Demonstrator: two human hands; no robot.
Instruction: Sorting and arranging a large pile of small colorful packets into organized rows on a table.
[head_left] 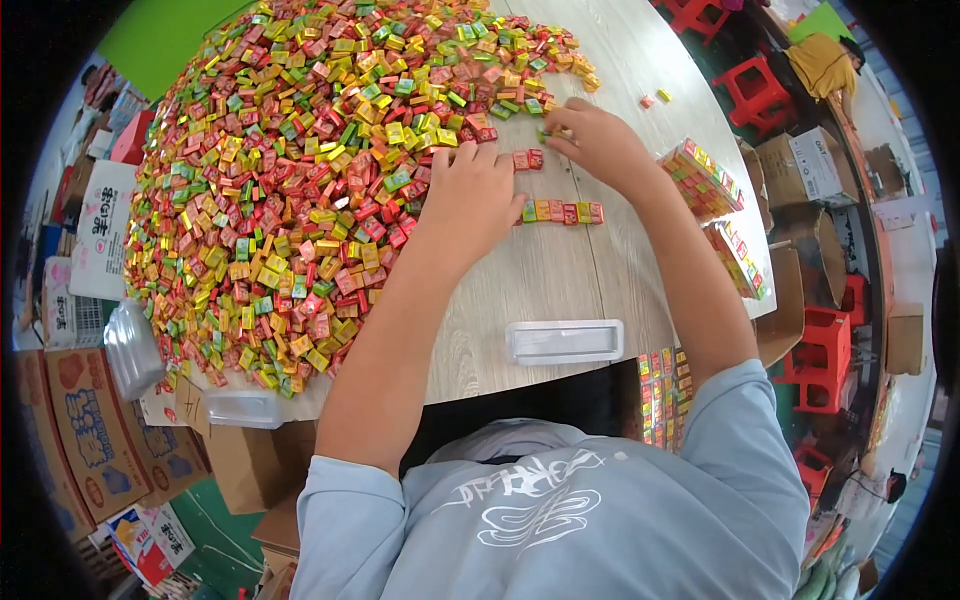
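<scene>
A large heap of small wrapped candies (pixel 290 190) in red, yellow, green and orange covers the left of the table. My left hand (pixel 472 195) lies at the heap's right edge, fingers bent and apart over the candies, thumb beside a short row of candies (pixel 563 211). Two red candies (pixel 528 159) sit just right of its fingers. Farther right, my right hand (pixel 598 145) pinches a small green wrapped candy (pixel 544 135) between thumb and fingers, close to the heap. Its fingertips are partly hidden.
A clear plastic tray (pixel 565 342) lies near the table's front edge, another tray (pixel 243 409) at the left corner. Stacked candy blocks (pixel 700 178) stand on the right. Cardboard boxes (pixel 805 168), red stools (pixel 755 95) and another person (pixel 825 65) are beyond the table.
</scene>
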